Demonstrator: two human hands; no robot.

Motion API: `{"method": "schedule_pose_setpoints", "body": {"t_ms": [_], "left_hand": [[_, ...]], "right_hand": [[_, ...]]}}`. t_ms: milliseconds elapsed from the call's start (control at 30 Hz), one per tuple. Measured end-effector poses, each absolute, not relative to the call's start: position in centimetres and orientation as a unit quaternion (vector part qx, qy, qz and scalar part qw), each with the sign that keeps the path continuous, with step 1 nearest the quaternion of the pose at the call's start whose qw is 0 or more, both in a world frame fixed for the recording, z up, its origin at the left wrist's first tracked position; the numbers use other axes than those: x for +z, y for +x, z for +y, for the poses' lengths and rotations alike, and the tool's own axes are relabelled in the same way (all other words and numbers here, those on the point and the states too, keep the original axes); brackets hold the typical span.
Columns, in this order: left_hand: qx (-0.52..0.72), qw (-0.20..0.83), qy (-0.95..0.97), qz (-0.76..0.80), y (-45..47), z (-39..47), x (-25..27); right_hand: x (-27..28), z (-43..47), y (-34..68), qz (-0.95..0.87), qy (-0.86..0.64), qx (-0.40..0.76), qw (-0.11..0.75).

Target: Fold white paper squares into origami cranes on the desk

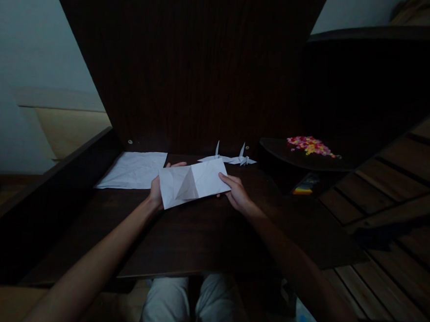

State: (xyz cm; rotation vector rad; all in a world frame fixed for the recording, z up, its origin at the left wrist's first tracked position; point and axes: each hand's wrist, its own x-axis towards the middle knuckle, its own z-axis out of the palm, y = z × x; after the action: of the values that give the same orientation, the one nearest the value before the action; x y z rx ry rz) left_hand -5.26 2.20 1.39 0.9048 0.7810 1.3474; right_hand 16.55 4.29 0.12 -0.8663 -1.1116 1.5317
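A white sheet of folded paper (210, 178) is held up over the desk, creased, with a triangular flap standing out near its middle. My left hand (156, 190) grips its left end, with the palm and most fingers hidden behind the sheet and some fingertips showing above it. At the right end, my right hand (237, 192) pinches the edge, thumb on top and fingers underneath. Just behind the sheet, white folded-paper cranes (240, 160) stand against the back panel. A flat stack of white paper (133, 169) lies to the left of my left hand.
The dark wooden desk (194, 243) has a raised side panel (50, 203) on the left and a tall back panel (192, 71). On the right, a small rounded shelf (282, 153) bears a heap of small colourful pieces (312, 145). A yellow item (302, 191) sits beneath that shelf.
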Motion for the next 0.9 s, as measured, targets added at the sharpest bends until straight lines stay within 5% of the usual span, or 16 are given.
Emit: {"method": "schedule_pose_setpoints", "body": {"t_ms": [300, 633, 900], "left_hand": [[0.627, 0.54, 0.454, 0.33, -5.6, 2.5, 1.3], [0.557, 0.132, 0.692, 0.44, -6.7, 3.0, 0.4], [0.519, 0.214, 0.559, 0.61, -6.4, 3.0, 0.5]], "right_hand": [[-0.5, 5.0, 16.6, -0.426, -0.371, 0.606, 0.559], [-0.8, 5.0, 16.5, -0.422, -0.38, 0.622, 0.539], [-1.4, 5.5, 16.9, -0.451, -0.394, 0.606, 0.523]]}}
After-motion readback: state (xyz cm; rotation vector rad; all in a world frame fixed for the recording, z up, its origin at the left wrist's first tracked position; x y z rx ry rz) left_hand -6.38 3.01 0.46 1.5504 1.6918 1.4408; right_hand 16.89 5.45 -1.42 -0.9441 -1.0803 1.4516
